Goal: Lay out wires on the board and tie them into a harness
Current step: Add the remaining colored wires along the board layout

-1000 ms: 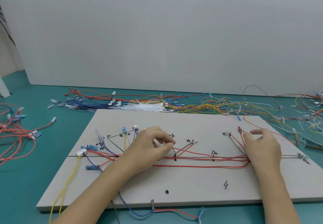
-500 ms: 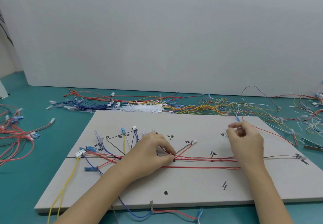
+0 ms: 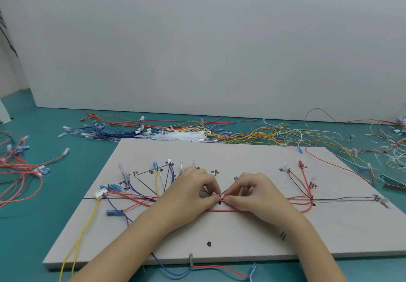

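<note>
We pinch the red wires (image 3: 227, 211) between our left hand (image 3: 189, 196) and right hand (image 3: 256, 193), fingertips almost touching over the board (image 3: 241, 237).

— Surroundings, please.

— A plain white panel wall (image 3: 208, 44) stands upright across the whole far side, unmarked, evenly lit, with soft grey shading toward its upper corners. Its lower edge meets the surface in a straight line.

— The surface?

— A teal tabletop (image 3: 28, 226), matte, running to both sides of the frame and forward to the near edge.

— Anything at the left?

— A paler wall section (image 3: 8, 79) set further back beyond the panel's end, with a dark streaked mark (image 3: 7, 33) at the frame edge; too cut off to identify.
</note>
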A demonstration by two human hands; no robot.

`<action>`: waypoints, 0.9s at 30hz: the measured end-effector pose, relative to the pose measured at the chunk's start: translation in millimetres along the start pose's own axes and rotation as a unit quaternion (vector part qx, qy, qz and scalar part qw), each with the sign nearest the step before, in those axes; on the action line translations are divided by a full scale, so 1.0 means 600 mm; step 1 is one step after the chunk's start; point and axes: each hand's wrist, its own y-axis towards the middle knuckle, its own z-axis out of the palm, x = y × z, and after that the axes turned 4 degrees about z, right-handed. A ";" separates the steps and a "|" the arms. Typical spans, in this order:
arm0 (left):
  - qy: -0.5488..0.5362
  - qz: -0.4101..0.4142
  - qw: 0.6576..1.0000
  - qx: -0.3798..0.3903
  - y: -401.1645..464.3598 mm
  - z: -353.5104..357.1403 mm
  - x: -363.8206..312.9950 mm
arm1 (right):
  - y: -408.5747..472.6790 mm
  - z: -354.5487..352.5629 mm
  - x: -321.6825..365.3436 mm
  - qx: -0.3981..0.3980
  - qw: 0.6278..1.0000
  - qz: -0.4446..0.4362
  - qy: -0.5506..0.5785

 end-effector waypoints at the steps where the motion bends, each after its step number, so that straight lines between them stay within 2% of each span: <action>1: 0.000 0.000 1.000 -0.001 0.000 0.000 0.000 | 0.000 0.000 -0.001 -0.001 1.000 0.000 -0.002; 7: -0.020 -0.002 1.000 -0.015 0.000 -0.002 -0.003 | -0.002 0.000 -0.001 -0.010 1.000 0.000 0.001; 12: -0.038 -0.009 0.999 -0.027 -0.001 -0.006 -0.004 | -0.003 -0.011 0.002 -0.005 0.998 -0.003 0.058; 27: -0.063 -0.028 0.996 -0.048 0.000 -0.010 -0.005 | -0.005 -0.019 0.001 -0.067 0.993 0.007 0.093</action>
